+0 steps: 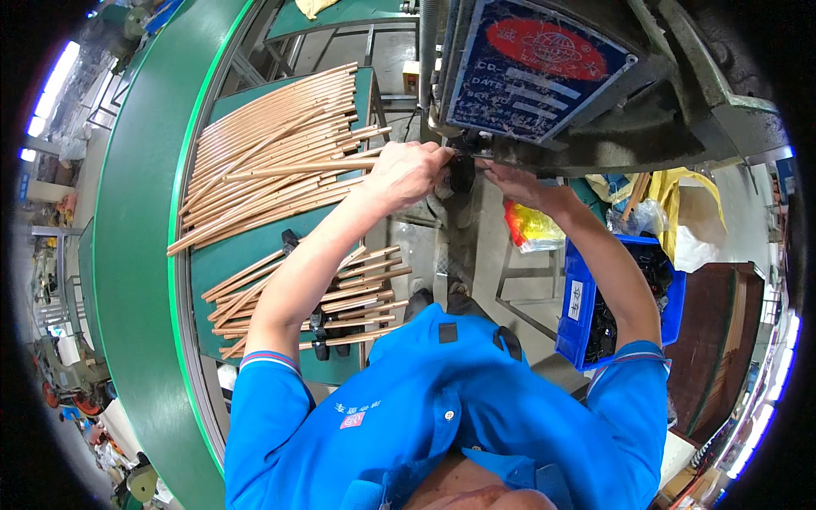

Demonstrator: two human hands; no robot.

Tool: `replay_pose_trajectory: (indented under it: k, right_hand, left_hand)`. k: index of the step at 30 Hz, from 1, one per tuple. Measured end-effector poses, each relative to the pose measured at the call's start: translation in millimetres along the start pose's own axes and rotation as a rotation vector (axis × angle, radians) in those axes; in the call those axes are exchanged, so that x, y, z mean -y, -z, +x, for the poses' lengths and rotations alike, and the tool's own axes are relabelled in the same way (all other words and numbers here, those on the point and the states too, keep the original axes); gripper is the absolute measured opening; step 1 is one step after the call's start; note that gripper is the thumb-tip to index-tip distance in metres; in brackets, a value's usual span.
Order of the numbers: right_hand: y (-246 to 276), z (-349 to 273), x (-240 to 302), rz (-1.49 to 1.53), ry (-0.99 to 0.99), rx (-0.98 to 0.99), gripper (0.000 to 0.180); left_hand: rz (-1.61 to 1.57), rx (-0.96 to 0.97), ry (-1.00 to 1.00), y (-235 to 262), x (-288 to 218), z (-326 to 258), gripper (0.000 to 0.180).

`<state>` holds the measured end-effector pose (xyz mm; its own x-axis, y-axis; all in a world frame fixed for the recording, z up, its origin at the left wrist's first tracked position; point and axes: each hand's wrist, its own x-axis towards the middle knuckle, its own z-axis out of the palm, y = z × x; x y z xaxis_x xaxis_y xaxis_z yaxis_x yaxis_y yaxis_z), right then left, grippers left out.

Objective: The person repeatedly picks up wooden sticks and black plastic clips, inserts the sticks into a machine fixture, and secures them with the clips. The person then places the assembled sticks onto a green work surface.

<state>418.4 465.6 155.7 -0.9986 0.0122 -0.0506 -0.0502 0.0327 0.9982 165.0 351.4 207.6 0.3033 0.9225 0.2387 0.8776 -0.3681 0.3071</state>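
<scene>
My left hand [411,176] is closed, its fingers curled at the machine's working point. A copper-coloured tube [297,167] runs from the left into this hand, raised above the other tubes. My right hand [514,184] reaches in from the other side, just under the machine head [654,127]. Its fingers look drawn together, but their tips are partly hidden and I cannot make out what they hold. A small dark part [461,174] shows between the two hands.
Many copper-coloured tubes [272,127] lie on a green table [246,246], with a shorter bunch [365,293] and black fittings nearer me. Left runs a green conveyor [136,212]. On my right stand a blue bin [574,327] of black parts, yellow bags [680,183] and a brown box [710,340].
</scene>
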Motion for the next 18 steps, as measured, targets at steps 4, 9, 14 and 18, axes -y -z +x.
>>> replay_pose_trajectory:
  k: [4, 9, 14, 18]
  right_hand:
    - [-7.7, 5.5, -1.7, -1.837, 0.365, 0.076, 0.043]
    - [40.9, -20.9, -9.9, -3.634, 1.456, -0.190, 0.030]
    - [31.0, -20.9, 47.8, -3.466, 1.897, -0.780, 0.020]
    - [-40.7, 26.9, 119.6, -3.422, 2.111, -1.207, 0.035]
  left_hand:
    - [0.012, 0.067, 0.056, 6.8, -3.6, 1.4, 0.030]
    - [-0.015, -0.018, 0.049, 8.3, 10.7, -18.7, 0.022]
    - [-0.027, -0.055, 0.015, 4.9, 10.0, -22.5, 0.013]
    - [-0.017, -0.066, -0.009, 4.6, 13.8, -21.3, 0.010]
